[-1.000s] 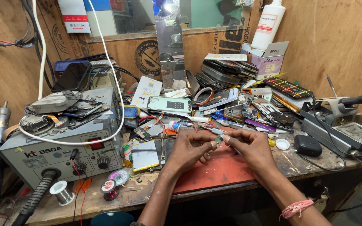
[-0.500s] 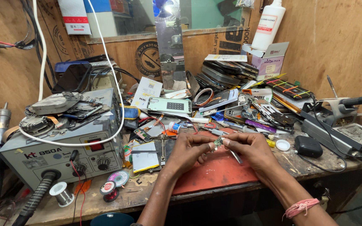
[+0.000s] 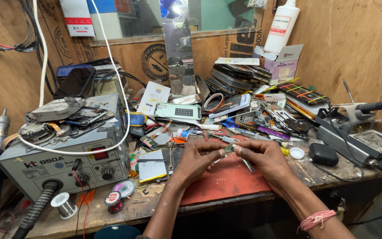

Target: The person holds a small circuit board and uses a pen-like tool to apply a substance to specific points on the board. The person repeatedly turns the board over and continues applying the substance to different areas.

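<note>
1. Both hands meet over a red mat [image 3: 226,183] at the front of a cluttered wooden bench [image 3: 111,212].
2. The left hand [image 3: 197,160] pinches one end of a small green circuit board [image 3: 229,149], fingers narrow around it; the board sits just above the mat's far edge.
3. The right hand [image 3: 261,157] grips the board's other end with thumb and forefinger, and a thin metal tool [image 3: 246,163] pokes down from under its fingers toward the mat.
4. A pink thread band [image 3: 315,219] circles the right wrist.
5. Left of the mat stands a grey rework station [image 3: 63,161] piled with phone parts; a white cable [image 3: 111,88] loops over it.
6. Solder spools [image 3: 63,204] lie in front of the station, left of the mat.
7. Behind the mat lies a pale green phone back [image 3: 177,111] among loose parts.
8. Right of the mat sit a black pouch [image 3: 323,154] and a white cap [image 3: 296,152].
9. A white bottle [image 3: 281,26] stands far behind the mat, against the wall.
</note>
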